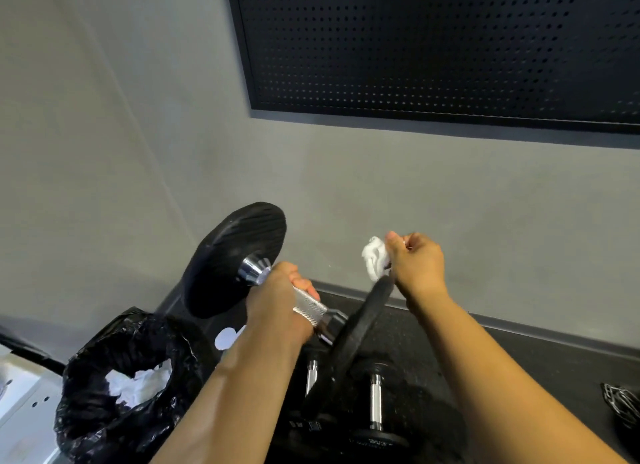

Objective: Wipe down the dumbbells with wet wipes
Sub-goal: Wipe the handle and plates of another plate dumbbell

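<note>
The left hand [277,301] is wrapped in a full fist around the knurled steel handle of a dumbbell [310,307], holding it up off the floor and tilted, its far plate raised to the upper left and its near plate dipping to the lower right. The right hand [415,262] sits at the top rim of that near plate, fingers and thumb curled round a crumpled white wet wipe [374,262]. The wipe's lower end meets or comes just beside the rim, and I cannot tell which. By my reading, the step in hand is wiping the near plate's edge. Next, the wipe needs to be pressed flat on the rubber and drawn round the rim and across the face while the left wrist turns the bar to bring up fresh surface. The handle under the left palm can only be cleaned after a change of grip. Below the raised dumbbell, two smaller dumbbells [375,401] rest on the dark floor. Below and to its left is a bin lined with a black bag [104,411] holding crumpled white wipes [138,384]. A black pegboard [433,48] hangs on the wall above it.
</note>
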Demonstrator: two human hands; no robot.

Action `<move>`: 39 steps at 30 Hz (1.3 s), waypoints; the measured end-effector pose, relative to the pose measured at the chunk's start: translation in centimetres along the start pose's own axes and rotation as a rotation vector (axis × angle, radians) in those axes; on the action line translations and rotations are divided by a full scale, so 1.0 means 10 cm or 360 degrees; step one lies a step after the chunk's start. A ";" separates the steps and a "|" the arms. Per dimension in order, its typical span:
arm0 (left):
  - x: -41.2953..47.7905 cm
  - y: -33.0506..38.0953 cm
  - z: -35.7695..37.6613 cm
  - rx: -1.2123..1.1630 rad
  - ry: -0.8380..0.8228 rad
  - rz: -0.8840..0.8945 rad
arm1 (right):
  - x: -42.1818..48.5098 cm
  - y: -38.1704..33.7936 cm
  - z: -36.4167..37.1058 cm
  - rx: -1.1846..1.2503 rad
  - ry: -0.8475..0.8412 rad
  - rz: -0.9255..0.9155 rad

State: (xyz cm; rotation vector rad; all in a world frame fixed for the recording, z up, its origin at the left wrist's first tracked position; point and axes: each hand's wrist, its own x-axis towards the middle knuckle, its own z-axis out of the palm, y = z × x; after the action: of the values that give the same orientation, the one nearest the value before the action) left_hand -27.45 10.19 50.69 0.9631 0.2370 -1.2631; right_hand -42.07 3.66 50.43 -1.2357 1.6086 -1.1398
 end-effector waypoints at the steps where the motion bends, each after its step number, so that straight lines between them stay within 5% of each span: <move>1: 0.04 -0.01 0.00 -0.0077 -0.0062 -0.0030 | -0.01 -0.05 -0.03 0.0035 -0.0065 0.0030; 8: -0.16 -0.07 0.07 0.0535 -0.0101 0.0073 | -0.29 -0.56 -0.11 0.0758 -0.0838 0.0476; 12: -0.23 -0.10 0.06 0.0755 -0.0208 0.0183 | -0.38 -0.71 -0.07 0.0853 -0.1180 0.0672; 20: -0.34 -0.14 -0.01 0.0918 -0.0452 0.0180 | -0.24 -0.64 0.08 0.0948 -0.0980 0.0868; 39: -0.40 -0.01 -0.06 0.0601 -0.0856 -0.0524 | -0.15 -0.35 0.14 0.0878 -0.1241 0.0875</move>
State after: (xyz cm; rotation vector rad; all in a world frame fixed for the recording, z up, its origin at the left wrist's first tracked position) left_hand -28.67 13.35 52.82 0.8805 -0.2858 -1.8647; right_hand -39.57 4.42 53.45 -0.6654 0.8595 -0.5655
